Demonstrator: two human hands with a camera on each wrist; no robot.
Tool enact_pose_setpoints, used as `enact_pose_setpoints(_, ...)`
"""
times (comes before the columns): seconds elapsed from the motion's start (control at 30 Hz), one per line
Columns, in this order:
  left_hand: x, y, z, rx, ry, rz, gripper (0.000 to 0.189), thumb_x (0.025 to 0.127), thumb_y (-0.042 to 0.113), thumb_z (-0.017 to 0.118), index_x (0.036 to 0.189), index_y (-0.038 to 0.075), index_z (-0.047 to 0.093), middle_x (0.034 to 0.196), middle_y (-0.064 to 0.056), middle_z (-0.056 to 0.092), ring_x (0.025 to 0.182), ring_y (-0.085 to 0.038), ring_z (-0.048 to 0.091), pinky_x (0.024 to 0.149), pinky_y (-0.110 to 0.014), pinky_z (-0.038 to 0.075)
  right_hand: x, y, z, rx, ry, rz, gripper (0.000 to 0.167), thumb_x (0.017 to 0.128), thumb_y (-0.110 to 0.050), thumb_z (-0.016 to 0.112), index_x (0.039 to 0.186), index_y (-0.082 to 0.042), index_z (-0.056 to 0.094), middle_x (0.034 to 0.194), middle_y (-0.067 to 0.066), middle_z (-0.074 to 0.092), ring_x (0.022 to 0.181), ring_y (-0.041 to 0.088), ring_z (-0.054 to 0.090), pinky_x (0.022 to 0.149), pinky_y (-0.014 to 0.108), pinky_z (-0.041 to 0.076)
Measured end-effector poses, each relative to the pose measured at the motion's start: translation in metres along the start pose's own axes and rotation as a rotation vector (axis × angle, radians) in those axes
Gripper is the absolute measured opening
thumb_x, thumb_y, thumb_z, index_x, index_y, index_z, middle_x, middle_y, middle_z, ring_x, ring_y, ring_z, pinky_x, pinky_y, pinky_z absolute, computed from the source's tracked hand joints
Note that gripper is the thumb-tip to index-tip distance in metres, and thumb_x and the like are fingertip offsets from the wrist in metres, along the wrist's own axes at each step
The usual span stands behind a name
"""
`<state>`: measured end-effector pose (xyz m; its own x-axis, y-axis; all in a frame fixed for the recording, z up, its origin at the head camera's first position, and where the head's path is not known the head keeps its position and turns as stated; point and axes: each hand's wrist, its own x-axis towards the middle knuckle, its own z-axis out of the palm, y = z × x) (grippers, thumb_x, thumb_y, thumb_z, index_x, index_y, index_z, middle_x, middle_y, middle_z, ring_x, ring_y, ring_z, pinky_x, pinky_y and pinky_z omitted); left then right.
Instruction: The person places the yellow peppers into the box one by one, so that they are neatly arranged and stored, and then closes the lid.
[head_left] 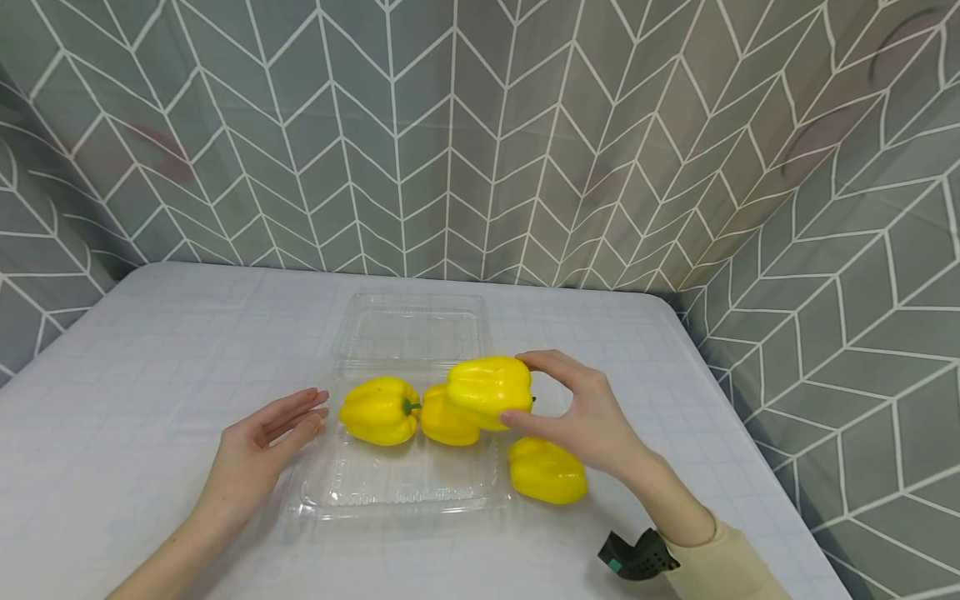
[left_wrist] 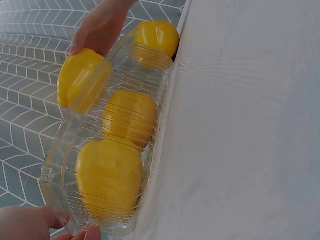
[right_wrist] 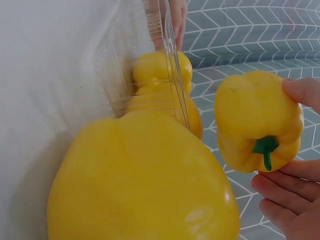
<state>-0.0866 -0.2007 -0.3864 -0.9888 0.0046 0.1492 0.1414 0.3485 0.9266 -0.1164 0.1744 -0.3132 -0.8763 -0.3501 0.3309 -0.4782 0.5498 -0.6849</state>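
Note:
My right hand (head_left: 577, 408) holds a yellow bell pepper (head_left: 489, 390) between thumb and fingers, raised over the right side of a clear plastic clamshell container (head_left: 405, 487). Its green stem (right_wrist: 266, 150) shows in the right wrist view. Inside the container lie two more yellow peppers: one at the left (head_left: 380, 411) with its stem pointing right, and one beside it (head_left: 448, 417), partly hidden by the held pepper. Another yellow pepper (head_left: 548, 471) sits on the table, right of the container. At the container's left edge, my left hand (head_left: 258, 442) rests with fingers extended, touching the plastic.
The container's lid (head_left: 412, 327) lies folded back toward the far side. A white cloth covers the table (head_left: 150, 358). Grey patterned curtains (head_left: 420, 150) hang behind and at the sides. A black strap-like piece (head_left: 637, 557) is at my right wrist.

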Motion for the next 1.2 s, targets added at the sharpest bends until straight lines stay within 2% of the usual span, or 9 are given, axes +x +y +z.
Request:
enact_pose_setpoints(0.3, 0.000, -0.001, 0.000, -0.007, 0.001, 0.016, 0.046, 0.099, 0.022, 0.065, 0.141, 0.006, 0.055, 0.131, 0.008, 0.066, 0.109, 0.008, 0.062, 0.087, -0.009, 0.054, -0.002, -0.005, 0.001, 0.008, -0.005, 0.006, 0.056, 0.080, -0.036, 0.085, 0.130, -0.022, 0.064, 0.129, -0.009, 0.065, 0.127, 0.018, 0.057, 0.110, 0.058, 0.044)
enact_pose_setpoints(0.63, 0.000, -0.002, 0.000, 0.019, -0.006, 0.028, 0.047, 0.100, 0.025, 0.064, 0.141, 0.004, 0.055, 0.134, -0.003, 0.066, 0.110, 0.007, 0.062, 0.089, -0.010, 0.053, -0.002, -0.007, 0.003, 0.005, -0.005, 0.012, 0.057, 0.079, -0.037, 0.086, 0.129, -0.022, 0.064, 0.130, -0.008, 0.065, 0.127, 0.019, 0.057, 0.110, 0.058, 0.044)
enact_pose_setpoints(1.2, 0.001, -0.002, 0.000, 0.006, -0.002, 0.034, 0.047, 0.099, 0.023, 0.065, 0.140, 0.003, 0.055, 0.133, -0.001, 0.067, 0.109, 0.007, 0.063, 0.088, -0.011, 0.055, -0.003, -0.011, 0.010, -0.003, -0.001, -0.004, 0.057, 0.077, -0.040, 0.087, 0.128, -0.026, 0.065, 0.128, -0.015, 0.064, 0.126, 0.012, 0.057, 0.109, 0.052, 0.046)
